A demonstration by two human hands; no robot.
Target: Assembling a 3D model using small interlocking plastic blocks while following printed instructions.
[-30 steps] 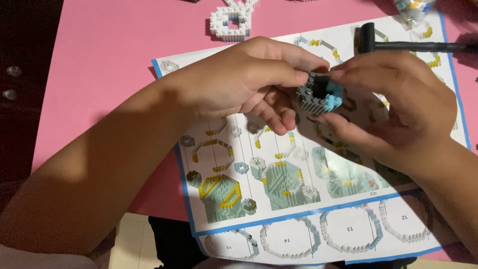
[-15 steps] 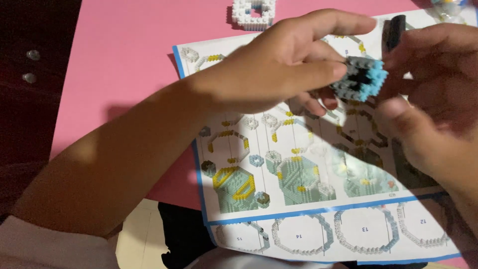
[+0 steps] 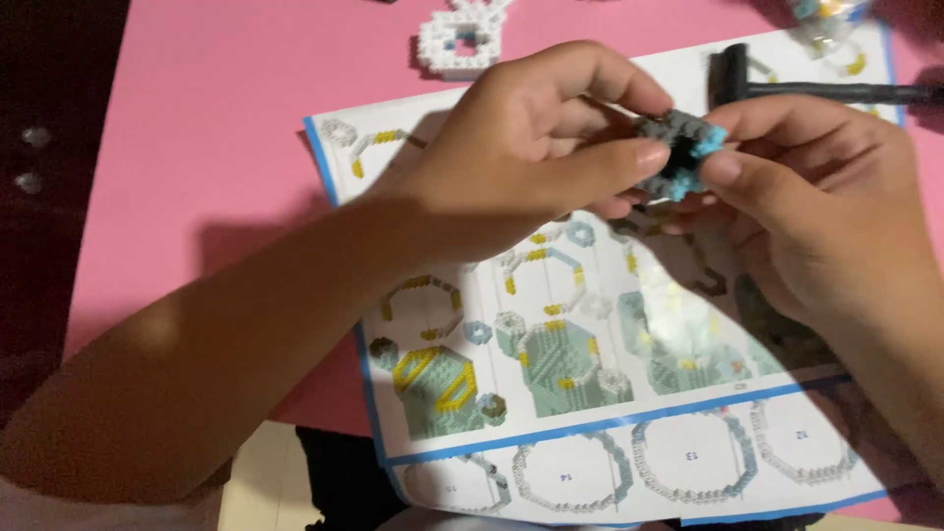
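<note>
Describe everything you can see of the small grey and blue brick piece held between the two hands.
The small grey and light-blue ring-shaped piece of tiny plastic bricks has a dark hole in its middle. It is held in the air above the printed instruction sheet, pinched between fingers of the left hand and the right hand. Its underside is hidden.

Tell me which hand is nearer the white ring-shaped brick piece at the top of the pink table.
Left. The left hand is just below-right of the white brick piece; the right hand sits farther right, past the small grey-blue model.
</note>
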